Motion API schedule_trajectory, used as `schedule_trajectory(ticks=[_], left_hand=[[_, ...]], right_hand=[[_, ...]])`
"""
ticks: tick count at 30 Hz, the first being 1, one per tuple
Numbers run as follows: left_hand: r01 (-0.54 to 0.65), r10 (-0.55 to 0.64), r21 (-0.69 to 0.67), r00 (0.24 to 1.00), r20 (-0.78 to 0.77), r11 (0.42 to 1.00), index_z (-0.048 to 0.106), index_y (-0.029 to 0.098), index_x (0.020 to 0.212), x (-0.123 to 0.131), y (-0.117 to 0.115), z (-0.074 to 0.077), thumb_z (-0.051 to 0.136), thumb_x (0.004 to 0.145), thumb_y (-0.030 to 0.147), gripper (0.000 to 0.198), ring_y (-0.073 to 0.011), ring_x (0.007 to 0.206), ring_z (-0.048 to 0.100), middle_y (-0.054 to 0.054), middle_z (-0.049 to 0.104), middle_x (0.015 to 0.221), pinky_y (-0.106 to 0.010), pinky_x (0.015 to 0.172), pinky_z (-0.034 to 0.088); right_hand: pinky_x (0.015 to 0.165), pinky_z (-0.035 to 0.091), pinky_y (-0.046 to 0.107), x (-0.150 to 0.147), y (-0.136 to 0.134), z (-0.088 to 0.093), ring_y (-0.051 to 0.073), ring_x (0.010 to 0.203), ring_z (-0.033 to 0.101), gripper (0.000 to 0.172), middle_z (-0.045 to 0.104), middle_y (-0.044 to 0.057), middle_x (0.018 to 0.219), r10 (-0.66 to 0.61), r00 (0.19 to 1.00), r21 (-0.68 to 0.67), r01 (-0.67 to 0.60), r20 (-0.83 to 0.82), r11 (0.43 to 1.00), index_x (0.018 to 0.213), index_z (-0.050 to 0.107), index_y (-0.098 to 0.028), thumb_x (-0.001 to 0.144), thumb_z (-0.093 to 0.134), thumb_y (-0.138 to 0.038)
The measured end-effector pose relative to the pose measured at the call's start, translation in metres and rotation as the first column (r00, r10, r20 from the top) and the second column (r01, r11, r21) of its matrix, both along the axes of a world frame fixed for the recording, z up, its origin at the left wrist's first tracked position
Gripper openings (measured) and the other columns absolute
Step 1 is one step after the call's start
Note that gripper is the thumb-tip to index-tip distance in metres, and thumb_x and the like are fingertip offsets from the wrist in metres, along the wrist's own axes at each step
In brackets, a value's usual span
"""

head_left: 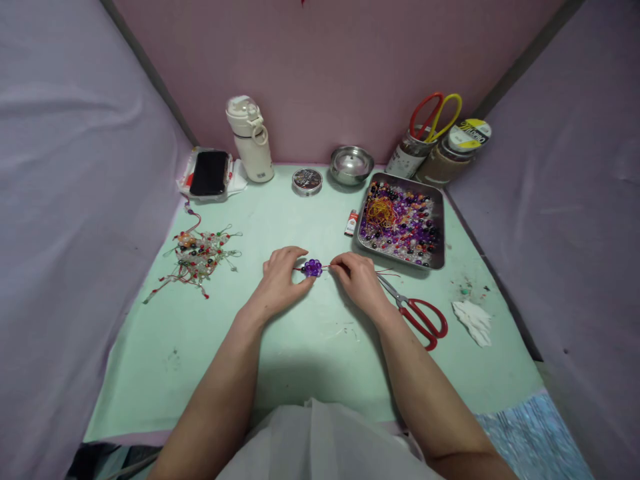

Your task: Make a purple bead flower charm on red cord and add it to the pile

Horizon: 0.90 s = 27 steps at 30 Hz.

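A small cluster of purple beads [313,268] sits on a red cord [387,273] just above the green table top [310,340]. My left hand [280,280] pinches the cluster from the left. My right hand [357,277] pinches the cord right beside the beads, and the cord's loose ends trail off to the right over the table. Both hands rest low on the table near its middle.
Red-handled scissors [420,313] lie by my right wrist. A metal tray of mixed beads [403,220] stands behind them, with a lighter [351,223], round tin [307,181], steel bowl [351,164], bottle [250,139], phone [209,173], jars with scissors [425,143]. Finished beaded pieces [197,257] lie left; tissue [473,321] right.
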<state>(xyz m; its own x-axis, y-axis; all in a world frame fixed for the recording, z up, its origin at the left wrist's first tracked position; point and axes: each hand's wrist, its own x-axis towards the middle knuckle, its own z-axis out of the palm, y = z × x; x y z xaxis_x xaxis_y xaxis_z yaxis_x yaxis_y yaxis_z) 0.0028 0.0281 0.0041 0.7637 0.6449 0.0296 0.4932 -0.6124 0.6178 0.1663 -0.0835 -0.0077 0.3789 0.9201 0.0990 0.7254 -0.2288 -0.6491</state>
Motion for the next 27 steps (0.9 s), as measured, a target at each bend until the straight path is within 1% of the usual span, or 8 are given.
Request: schedule_trajectory(ticks=[2, 5, 9, 11, 16, 21, 24, 27], left_hand=[[0.043, -0.042, -0.028, 0.999, 0.028, 0.999, 0.050, 0.022, 0.124, 0.006, -0.002, -0.005, 0.066, 0.079, 0.036, 0.050, -0.0262, 0.120, 0.047, -0.009, 0.056, 0.127, -0.044, 0.101, 0.035], [0.076, -0.076, -0.022, 0.997, 0.033, 0.997, 0.048, 0.022, 0.126, 0.014, -0.004, -0.014, 0.069, 0.079, 0.034, 0.053, -0.0258, 0.119, 0.048, -0.009, 0.057, 0.127, -0.045, 0.102, 0.033], [0.081, -0.081, 0.016, 0.997, 0.003, 0.997, 0.054, 0.021, 0.117, 0.018, -0.004, -0.019, 0.065, 0.083, 0.027, 0.036, -0.0248, 0.111, 0.053, -0.008, 0.062, 0.116, -0.043, 0.099, 0.037], [0.099, -0.099, 0.023, 0.995, -0.007, 0.995, 0.056, 0.020, 0.113, 0.016, -0.004, -0.019, 0.063, 0.085, 0.025, 0.029, -0.0244, 0.107, 0.054, -0.008, 0.062, 0.110, -0.042, 0.097, 0.039], [0.109, -0.109, 0.029, 0.994, -0.001, 0.994, 0.053, 0.017, 0.114, 0.008, -0.004, -0.012, 0.055, 0.089, 0.022, 0.025, -0.0240, 0.106, 0.053, -0.010, 0.060, 0.108, -0.043, 0.096, 0.041], [0.096, -0.094, -0.069, 0.995, 0.037, 0.993, 0.047, 0.019, 0.116, 0.006, -0.005, -0.009, 0.045, 0.093, 0.021, 0.023, -0.0205, 0.102, 0.054, -0.009, 0.053, 0.112, -0.041, 0.094, 0.044], [0.105, -0.098, -0.111, 0.993, 0.066, 0.988, 0.045, 0.020, 0.115, 0.007, -0.004, -0.011, 0.045, 0.092, 0.021, 0.023, -0.0203, 0.105, 0.053, -0.009, 0.053, 0.114, -0.042, 0.097, 0.043], [0.130, -0.117, -0.138, 0.988, 0.098, 0.982, 0.045, 0.020, 0.116, 0.006, -0.003, -0.009, 0.045, 0.092, 0.022, 0.024, -0.0204, 0.108, 0.052, -0.009, 0.054, 0.115, -0.041, 0.099, 0.042]], right_hand=[[0.083, 0.033, 0.035, 0.000, 0.000, 0.000, 0.020, 0.086, 0.060, 0.014, 0.070, 0.003, 0.088, 0.004, 1.000, 0.001, -0.004, -0.005, 1.000, 0.084, 0.063, -0.021, 0.091, 0.051, -0.022], [0.083, 0.033, 0.035, 0.000, 0.001, -0.001, 0.020, 0.086, 0.061, 0.014, 0.070, 0.004, 0.088, 0.004, 1.000, 0.010, -0.004, -0.009, 1.000, 0.084, 0.063, -0.021, 0.091, 0.051, -0.021], [0.083, 0.033, 0.035, 0.000, 0.002, -0.002, 0.020, 0.085, 0.060, 0.014, 0.070, 0.004, 0.087, 0.006, 1.000, 0.003, -0.006, -0.011, 1.000, 0.083, 0.063, -0.021, 0.090, 0.051, -0.020], [0.082, 0.032, 0.035, -0.002, 0.002, -0.001, 0.020, 0.086, 0.060, 0.014, 0.070, 0.004, 0.088, 0.018, 1.000, -0.007, -0.018, -0.021, 1.000, 0.084, 0.063, -0.021, 0.090, 0.051, -0.020], [0.084, 0.032, 0.035, -0.006, 0.001, 0.000, 0.020, 0.089, 0.061, 0.012, 0.070, 0.003, 0.090, 0.069, 0.996, 0.002, -0.069, -0.054, 0.998, 0.087, 0.062, -0.021, 0.091, 0.051, -0.019], [0.084, 0.034, 0.034, -0.008, 0.002, -0.001, 0.019, 0.087, 0.061, 0.010, 0.070, 0.003, 0.090, 0.088, 0.993, 0.038, -0.085, -0.075, 0.996, 0.088, 0.063, -0.021, 0.091, 0.053, -0.020], [0.080, 0.039, 0.031, -0.006, 0.002, 0.000, 0.018, 0.084, 0.060, 0.009, 0.069, 0.003, 0.090, 0.110, 0.988, 0.064, -0.103, -0.105, 0.993, 0.090, 0.063, -0.021, 0.090, 0.054, -0.021], [0.075, 0.042, 0.029, -0.002, -0.001, 0.002, 0.017, 0.082, 0.060, 0.011, 0.068, 0.004, 0.092, 0.102, 0.985, 0.078, -0.092, -0.141, 0.993, 0.092, 0.063, -0.021, 0.091, 0.051, -0.023]])
